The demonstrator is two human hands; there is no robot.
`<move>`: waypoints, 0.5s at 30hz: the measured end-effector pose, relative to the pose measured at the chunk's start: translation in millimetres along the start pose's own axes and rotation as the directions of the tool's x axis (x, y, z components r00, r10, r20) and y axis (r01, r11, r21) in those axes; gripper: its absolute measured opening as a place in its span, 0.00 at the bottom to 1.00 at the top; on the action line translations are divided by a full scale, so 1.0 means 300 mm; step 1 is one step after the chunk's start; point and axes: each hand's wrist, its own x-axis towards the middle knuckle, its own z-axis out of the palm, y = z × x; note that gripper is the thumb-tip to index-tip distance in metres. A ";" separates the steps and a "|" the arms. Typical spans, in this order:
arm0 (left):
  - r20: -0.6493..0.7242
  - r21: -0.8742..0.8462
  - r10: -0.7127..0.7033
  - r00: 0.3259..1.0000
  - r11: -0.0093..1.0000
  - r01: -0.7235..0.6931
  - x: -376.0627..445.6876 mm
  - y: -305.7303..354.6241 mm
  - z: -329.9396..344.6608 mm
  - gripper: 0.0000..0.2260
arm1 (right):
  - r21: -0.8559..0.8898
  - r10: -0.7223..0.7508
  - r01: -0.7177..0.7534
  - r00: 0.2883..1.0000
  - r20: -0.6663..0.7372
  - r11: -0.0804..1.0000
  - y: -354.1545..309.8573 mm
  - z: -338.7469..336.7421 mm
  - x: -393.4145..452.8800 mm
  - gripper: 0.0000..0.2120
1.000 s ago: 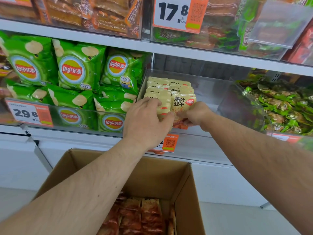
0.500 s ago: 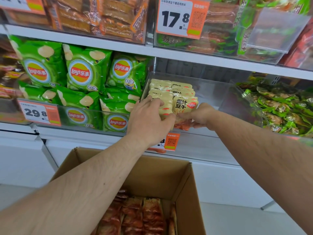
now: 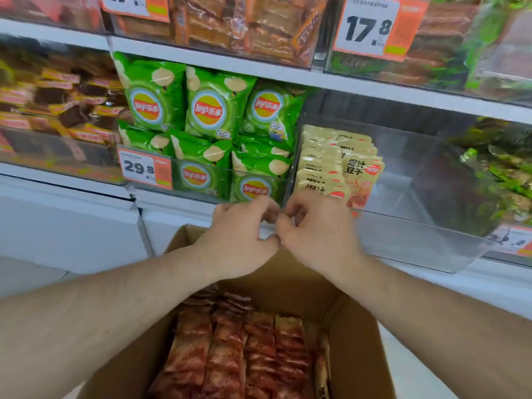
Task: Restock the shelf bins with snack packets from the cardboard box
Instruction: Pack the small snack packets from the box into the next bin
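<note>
1. Head view: the left hand (image 3: 239, 240) and right hand (image 3: 319, 234) hang just below the front lip of the clear shelf bin (image 3: 417, 220), thumbs touching, fingers curled loosely; neither appears to pinch a packet.
2. The cream snack packets (image 3: 331, 165) stand in rows at the bin's left end, beside the green crisp bags (image 3: 210, 110); the bin's right part looks bare.
3. The cardboard box (image 3: 354, 341) sits near, below the hands, with red packets (image 3: 239, 347) packed inside.
4. Judged: one placement seems finished; the next move calls for reaching down into the box to gather another handful.

head view, facing shelf (image 3: 218, 67), close, downward
</note>
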 end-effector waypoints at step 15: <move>0.473 0.144 -0.430 0.769 0.899 0.414 -0.134 -0.432 0.078 0.16 | -0.189 0.644 -0.677 0.519 0.563 0.711 0.446 0.888 -0.198 0.17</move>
